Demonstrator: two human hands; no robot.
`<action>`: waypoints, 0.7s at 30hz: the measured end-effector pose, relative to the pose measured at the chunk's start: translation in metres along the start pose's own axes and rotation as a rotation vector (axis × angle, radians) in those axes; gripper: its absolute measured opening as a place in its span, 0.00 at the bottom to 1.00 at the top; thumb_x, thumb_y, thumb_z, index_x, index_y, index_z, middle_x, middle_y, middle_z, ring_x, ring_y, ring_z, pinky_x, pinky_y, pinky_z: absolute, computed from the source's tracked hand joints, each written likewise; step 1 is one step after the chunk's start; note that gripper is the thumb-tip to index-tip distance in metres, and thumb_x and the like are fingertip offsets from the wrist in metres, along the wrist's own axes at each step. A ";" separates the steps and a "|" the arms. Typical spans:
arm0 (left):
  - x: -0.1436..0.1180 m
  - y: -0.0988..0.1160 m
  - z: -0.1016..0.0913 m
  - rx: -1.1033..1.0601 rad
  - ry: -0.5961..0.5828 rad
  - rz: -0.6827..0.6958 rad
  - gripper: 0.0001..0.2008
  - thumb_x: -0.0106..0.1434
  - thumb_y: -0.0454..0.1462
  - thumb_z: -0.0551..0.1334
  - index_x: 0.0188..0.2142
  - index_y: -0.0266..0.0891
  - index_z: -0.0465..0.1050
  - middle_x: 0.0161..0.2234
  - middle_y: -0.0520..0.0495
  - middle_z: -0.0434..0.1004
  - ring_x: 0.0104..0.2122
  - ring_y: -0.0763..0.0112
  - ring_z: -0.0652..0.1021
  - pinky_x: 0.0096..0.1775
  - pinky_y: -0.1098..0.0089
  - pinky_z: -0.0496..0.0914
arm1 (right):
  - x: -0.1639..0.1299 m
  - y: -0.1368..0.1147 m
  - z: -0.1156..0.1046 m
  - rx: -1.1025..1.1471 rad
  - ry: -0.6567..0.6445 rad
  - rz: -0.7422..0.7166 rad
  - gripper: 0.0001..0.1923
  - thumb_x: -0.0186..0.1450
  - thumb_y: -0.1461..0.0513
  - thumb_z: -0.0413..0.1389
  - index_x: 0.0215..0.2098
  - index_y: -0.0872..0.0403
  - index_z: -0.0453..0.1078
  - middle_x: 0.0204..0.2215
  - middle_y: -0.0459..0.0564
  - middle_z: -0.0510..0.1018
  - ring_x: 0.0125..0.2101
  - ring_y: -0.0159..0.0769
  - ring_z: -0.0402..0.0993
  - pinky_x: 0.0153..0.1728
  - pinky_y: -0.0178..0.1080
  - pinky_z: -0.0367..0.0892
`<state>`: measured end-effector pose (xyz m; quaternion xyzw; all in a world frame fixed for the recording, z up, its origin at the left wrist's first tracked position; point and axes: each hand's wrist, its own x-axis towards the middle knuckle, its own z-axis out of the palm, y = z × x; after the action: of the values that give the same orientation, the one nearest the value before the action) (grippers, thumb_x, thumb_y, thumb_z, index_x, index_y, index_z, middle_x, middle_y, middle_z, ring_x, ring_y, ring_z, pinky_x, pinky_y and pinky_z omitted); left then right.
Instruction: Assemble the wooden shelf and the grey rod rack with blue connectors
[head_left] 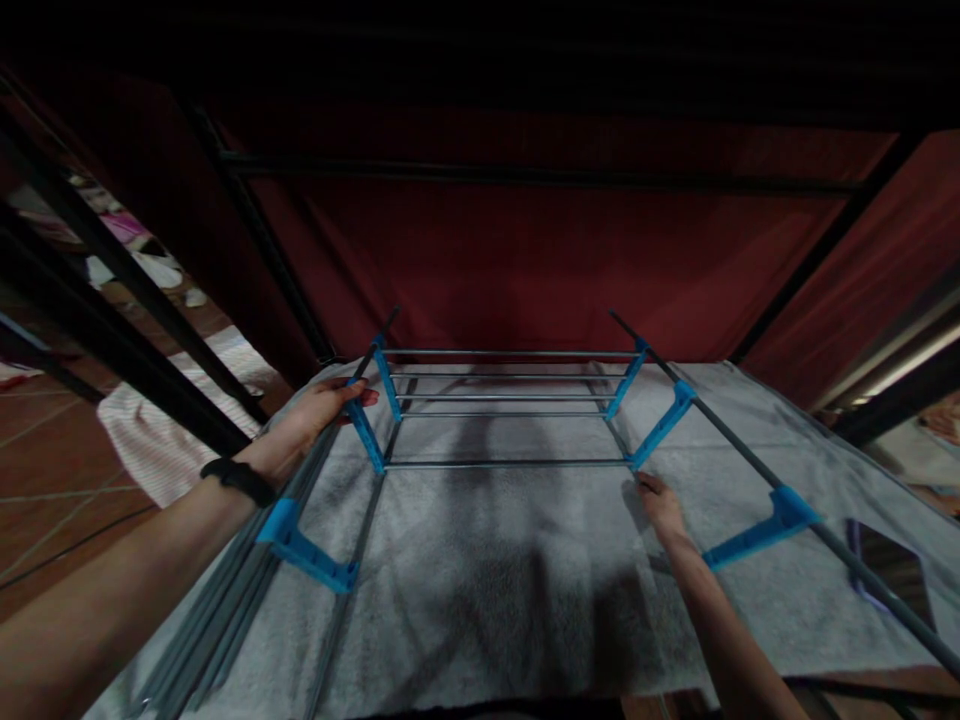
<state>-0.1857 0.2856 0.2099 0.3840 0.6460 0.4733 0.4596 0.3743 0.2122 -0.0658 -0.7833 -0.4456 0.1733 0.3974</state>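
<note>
Resting on a grey towelling cover (487,590), the grey metal rod rack with blue plastic brackets (510,410) is steadied by the left hand (319,412), grip closed round its left rail, while the right hand (661,505), fingers together, presses by the front rod; rods could slip from loose brackets.

Dim, reddish light; a soft shadow falls down the middle of the grey blanket (480,560). Corners darken, straight rods bow toward the edges, and detail is soft.
</note>
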 end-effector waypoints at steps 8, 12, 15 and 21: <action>0.010 0.000 0.000 0.025 0.012 0.075 0.16 0.53 0.38 0.70 0.41 0.35 0.75 0.32 0.43 0.82 0.35 0.62 0.82 0.29 0.72 0.73 | 0.007 0.004 0.002 0.092 0.007 0.048 0.22 0.50 0.56 0.50 0.39 0.55 0.77 0.41 0.61 0.83 0.44 0.53 0.80 0.47 0.50 0.73; 0.018 -0.008 -0.002 0.039 0.009 0.047 0.15 0.54 0.39 0.69 0.41 0.36 0.75 0.32 0.44 0.82 0.36 0.63 0.82 0.30 0.72 0.73 | 0.007 0.005 0.003 0.090 0.001 0.023 0.22 0.51 0.56 0.49 0.39 0.55 0.77 0.40 0.60 0.83 0.45 0.53 0.79 0.48 0.50 0.72; 0.018 -0.010 -0.005 0.061 -0.015 0.055 0.17 0.56 0.40 0.68 0.44 0.36 0.74 0.35 0.43 0.82 0.40 0.62 0.81 0.32 0.72 0.72 | 0.004 0.006 0.005 0.040 -0.015 -0.012 0.22 0.53 0.57 0.49 0.40 0.53 0.77 0.42 0.62 0.82 0.46 0.53 0.79 0.48 0.47 0.72; 0.015 -0.010 -0.008 0.108 -0.059 0.044 0.20 0.63 0.42 0.63 0.52 0.35 0.69 0.40 0.41 0.81 0.44 0.63 0.79 0.35 0.72 0.71 | -0.018 0.002 0.019 -0.084 0.005 -0.114 0.30 0.54 0.57 0.47 0.50 0.60 0.75 0.52 0.65 0.75 0.56 0.55 0.70 0.59 0.52 0.61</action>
<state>-0.1980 0.2953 0.1973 0.4361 0.6482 0.4363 0.4465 0.3537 0.2057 -0.0812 -0.7731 -0.4952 0.1298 0.3745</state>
